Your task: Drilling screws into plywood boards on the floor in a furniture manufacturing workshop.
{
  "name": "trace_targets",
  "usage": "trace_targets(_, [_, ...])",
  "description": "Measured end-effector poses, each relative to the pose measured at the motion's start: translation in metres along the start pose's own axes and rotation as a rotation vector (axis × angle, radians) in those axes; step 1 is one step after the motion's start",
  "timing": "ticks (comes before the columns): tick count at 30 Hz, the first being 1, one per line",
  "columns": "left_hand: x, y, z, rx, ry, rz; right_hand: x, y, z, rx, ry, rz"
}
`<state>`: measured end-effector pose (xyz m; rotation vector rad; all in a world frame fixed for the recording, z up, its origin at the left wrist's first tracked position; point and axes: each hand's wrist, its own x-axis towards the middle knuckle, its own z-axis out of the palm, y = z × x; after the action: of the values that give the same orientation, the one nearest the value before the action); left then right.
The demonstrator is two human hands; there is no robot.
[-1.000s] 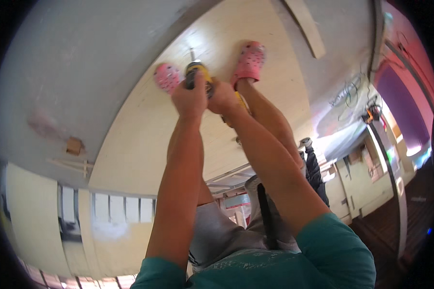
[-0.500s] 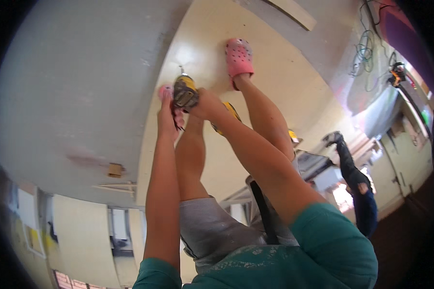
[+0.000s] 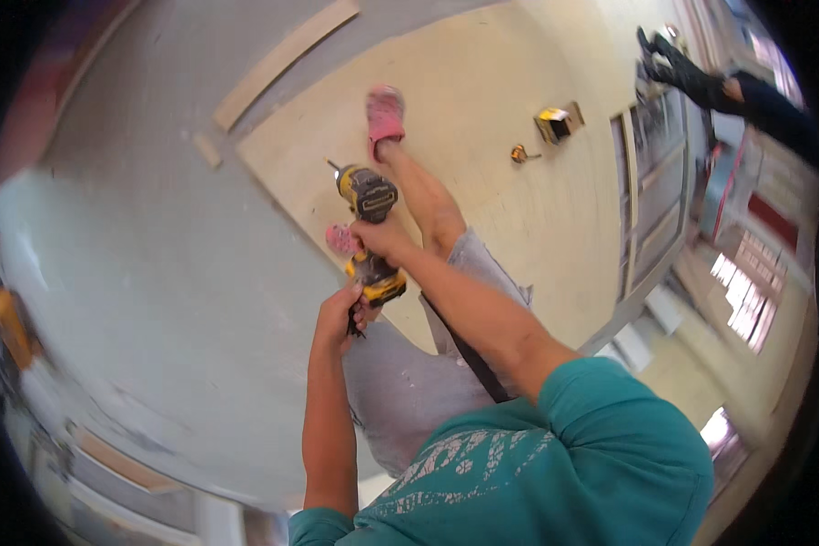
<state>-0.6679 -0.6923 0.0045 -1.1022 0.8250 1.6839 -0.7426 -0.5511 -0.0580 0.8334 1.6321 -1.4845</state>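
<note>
Grey concrete floor (image 3: 136,273) fills the left half of the view, bare and open right up to the edge of a large pale plywood sheet (image 3: 510,118), which runs diagonally from the upper centre toward the lower right. A long pale wooden batten (image 3: 287,59) lies on the grey floor just beyond the sheet's far edge, with a short offcut (image 3: 207,150) near its lower end. On the sheet, well apart from the person, sit a small yellow-and-black boxy tool (image 3: 552,124) and a smaller yellow item (image 3: 519,155); the plywood between them and the legs is open. Another person's dark sleeve and gloved hand (image 3: 692,77) reach in at the upper right. The wearer's legs in grey shorts (image 3: 409,382) extend across the sheet, ending in pink perforated clogs (image 3: 384,114). A yellow-and-black cordless drill (image 3: 367,196) is held above the sheet's near edge, bit pointing away. The right hand (image 3: 382,238) is closed round its grip. The left hand (image 3: 341,314) is curled just under the battery base, touching it; what dark small thing its fingers pinch cannot be made out.
</note>
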Motion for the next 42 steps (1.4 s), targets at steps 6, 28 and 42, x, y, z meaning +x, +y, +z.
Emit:
trace_targets(6, [-0.028, 0.007, 0.035, 0.182, 0.106, -0.031, -0.067, 0.023, -0.058, 0.893, 0.225, 0.066])
trace_targets(28, [-0.056, -0.095, 0.322, 0.956, -0.411, -0.341, -0.326, 0.275, -0.361, 1.978, 0.820, -0.157])
trace_targets(42, [-0.025, 0.057, 0.393, 1.243, -0.364, -0.271, -0.344, 0.225, -0.294, 2.115, 1.041, -0.075])
